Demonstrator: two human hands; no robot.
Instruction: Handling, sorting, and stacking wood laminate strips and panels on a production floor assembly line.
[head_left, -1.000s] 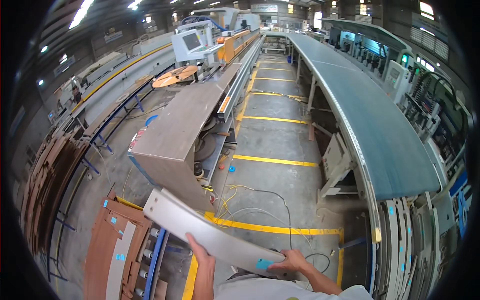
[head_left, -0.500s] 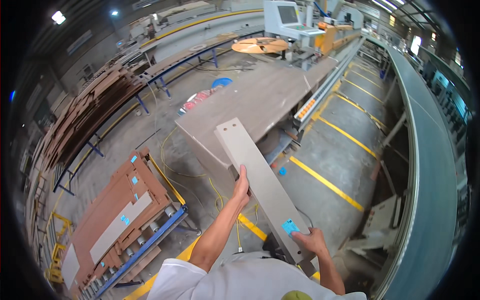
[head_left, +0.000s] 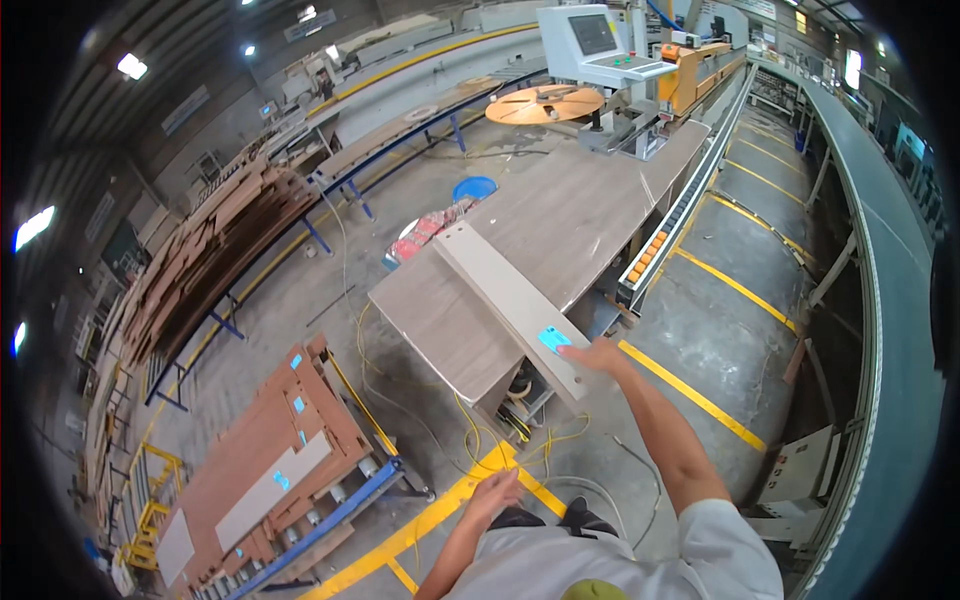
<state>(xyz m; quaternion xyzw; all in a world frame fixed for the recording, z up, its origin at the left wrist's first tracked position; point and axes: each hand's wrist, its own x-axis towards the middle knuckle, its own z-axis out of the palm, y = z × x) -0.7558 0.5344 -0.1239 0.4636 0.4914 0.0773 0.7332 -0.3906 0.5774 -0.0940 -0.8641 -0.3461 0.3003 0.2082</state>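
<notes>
A long beige panel (head_left: pixel 497 282) lies slantwise over the near end of the wood-topped table (head_left: pixel 590 210). Two small holes show at its far end, and a blue label (head_left: pixel 550 337) is stuck on its near part. My right hand (head_left: pixel 595 356) grips the panel's right edge beside that label, thumb on top; the fingers underneath are hidden. The panel's near end juts past the table edge. My left hand (head_left: pixel 494 492) is low in front of my body, away from the panel, with loosely spread fingers and nothing in them.
To the left, a roller cart (head_left: pixel 350 488) carries brown and grey panels. Behind it stands a long stack of brown boards (head_left: pixel 215 255). Cables (head_left: pixel 470 430) trail on the floor near my feet. A machine with a control screen (head_left: pixel 597 45) stands ahead; a conveyor (head_left: pixel 880 270) runs along the right.
The panel has moved forward from in front of my body to the table. My left hand has let go of it and dropped back; my right hand still grips it, arm reached out.
</notes>
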